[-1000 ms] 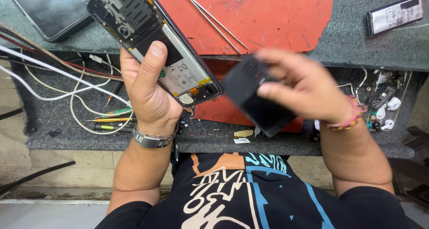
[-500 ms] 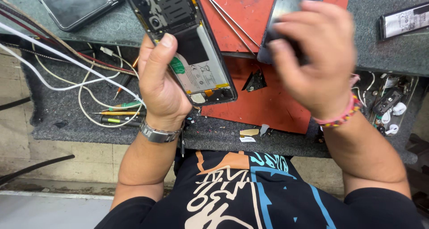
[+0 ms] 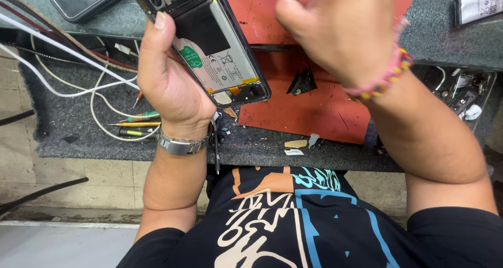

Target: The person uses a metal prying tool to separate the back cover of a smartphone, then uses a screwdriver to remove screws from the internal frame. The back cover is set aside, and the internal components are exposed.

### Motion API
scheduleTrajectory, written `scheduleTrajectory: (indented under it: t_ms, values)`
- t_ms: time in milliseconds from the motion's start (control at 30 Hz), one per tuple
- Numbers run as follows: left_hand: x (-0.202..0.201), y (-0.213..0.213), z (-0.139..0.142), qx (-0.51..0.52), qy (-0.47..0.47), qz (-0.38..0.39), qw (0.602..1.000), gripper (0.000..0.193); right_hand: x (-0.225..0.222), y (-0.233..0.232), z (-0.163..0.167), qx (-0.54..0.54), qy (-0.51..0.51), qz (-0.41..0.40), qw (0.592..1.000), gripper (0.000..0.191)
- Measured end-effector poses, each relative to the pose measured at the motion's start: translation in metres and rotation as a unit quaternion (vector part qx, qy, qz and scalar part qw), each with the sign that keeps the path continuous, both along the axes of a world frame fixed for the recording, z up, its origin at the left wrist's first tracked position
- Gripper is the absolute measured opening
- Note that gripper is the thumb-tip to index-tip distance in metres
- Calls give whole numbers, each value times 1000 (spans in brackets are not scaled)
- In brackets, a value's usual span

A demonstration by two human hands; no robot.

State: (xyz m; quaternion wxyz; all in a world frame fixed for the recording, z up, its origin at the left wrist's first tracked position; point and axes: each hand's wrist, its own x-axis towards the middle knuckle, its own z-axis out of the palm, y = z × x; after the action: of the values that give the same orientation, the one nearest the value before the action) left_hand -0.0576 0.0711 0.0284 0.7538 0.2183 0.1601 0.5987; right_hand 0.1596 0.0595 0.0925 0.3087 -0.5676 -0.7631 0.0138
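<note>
Nearest, at 6 o'clock: black printed shirt (image 3: 283,221). Just above, at 8 o'clock, a metal watch (image 3: 181,144) on the left wrist. Paper scraps (image 3: 296,143) on the grey tabletop (image 3: 105,137) edge, close to centre.

Left hand (image 3: 167,85), at 10 o'clock: wrapped around an opened phone (image 3: 209,48), thumb along its left edge, fingers hidden behind. Phone raised above the tabletop, tilted, top end toward 11 o'clock, bottom end toward 5 o'clock, insides with the silver label facing up.

Under and beyond it, a red mat (image 3: 314,105), with a small black shard (image 3: 302,83) at 1 o'clock from centre.

Right hand (image 3: 335,32), at 1 o'clock: clenched above the mat, fingertips cut off by the top edge, beaded bracelet (image 3: 385,77) on the wrist. Contents impossible to tell. Apart from the phone, not touching it.

Left of the left hand, at 9 o'clock: white cables (image 3: 63,85) and screwdrivers (image 3: 139,124). At 3 o'clock, a tray (image 3: 466,92) of small parts. Farthest, another phone (image 3: 84,1) at 11 o'clock and a flat battery (image 3: 479,5) at 2 o'clock.

As a judgement on handling: grip by the frame edges only, thumb clear of the exposed board and flex strips. Hold low over the mat, open side up, so loose bits drop there. Steady the left wrist against the tabletop edge. Bring the right hand in slowly, from 3 o'clock, without pressing on the label area.
</note>
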Motion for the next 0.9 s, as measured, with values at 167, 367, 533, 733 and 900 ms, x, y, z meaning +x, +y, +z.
scheduleTrajectory:
  t_ms: [167,367,533,733,900]
  values:
    - [-7,5,-1,32,71,0,997,23,30,-62,19,-197,75,53,976,17]
    - [-9,8,1,43,163,-47,985,21,43,-124,-31,-316,20,117,941,16]
    - [-7,8,6,59,231,-109,965,24,39,-169,-62,-201,88,59,974,19]
    - [-3,12,10,88,303,-146,937,24,42,-204,-74,-151,124,-14,981,16]
    - [-2,20,27,92,346,-185,915,37,68,-202,-67,-132,59,-165,976,20]
